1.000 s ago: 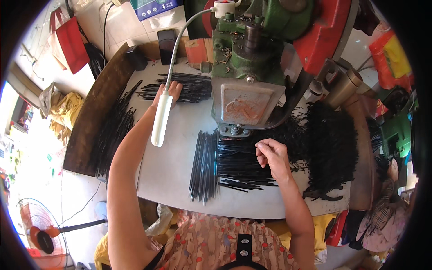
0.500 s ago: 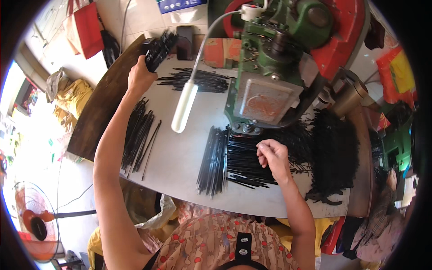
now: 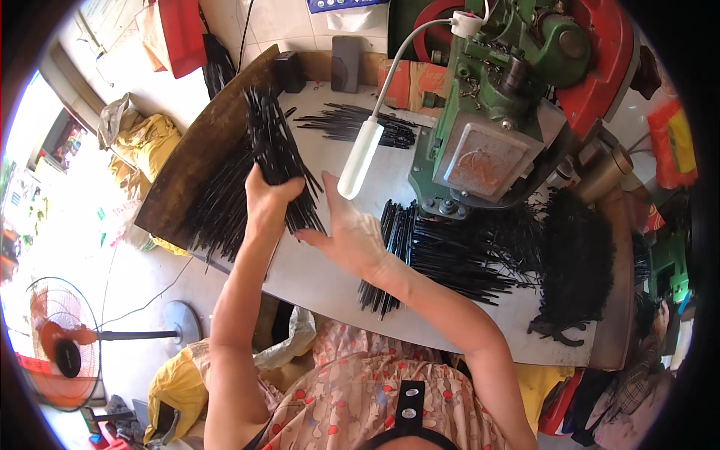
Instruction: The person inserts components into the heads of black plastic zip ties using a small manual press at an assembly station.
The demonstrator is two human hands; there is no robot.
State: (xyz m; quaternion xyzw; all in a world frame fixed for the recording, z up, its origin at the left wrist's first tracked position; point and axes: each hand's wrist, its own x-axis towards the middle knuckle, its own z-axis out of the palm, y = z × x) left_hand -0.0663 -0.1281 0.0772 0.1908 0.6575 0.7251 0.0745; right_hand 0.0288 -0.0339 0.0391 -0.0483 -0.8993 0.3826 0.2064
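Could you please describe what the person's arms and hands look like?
The left hand and right hand are ungloved, with no ring visible. The arms, bare along their visible length, show no watch or bracelet. The beige-brown patterned garment has red spots; a dark strap carries two metal snaps.

Very bright light [image 3: 56, 225] shines at the left. An orange fan [image 3: 66, 346] stands on the pale floor [image 3: 150, 281]. White tiles [image 3: 277, 30] show behind the big, brown-edged bench [image 3: 319, 289].
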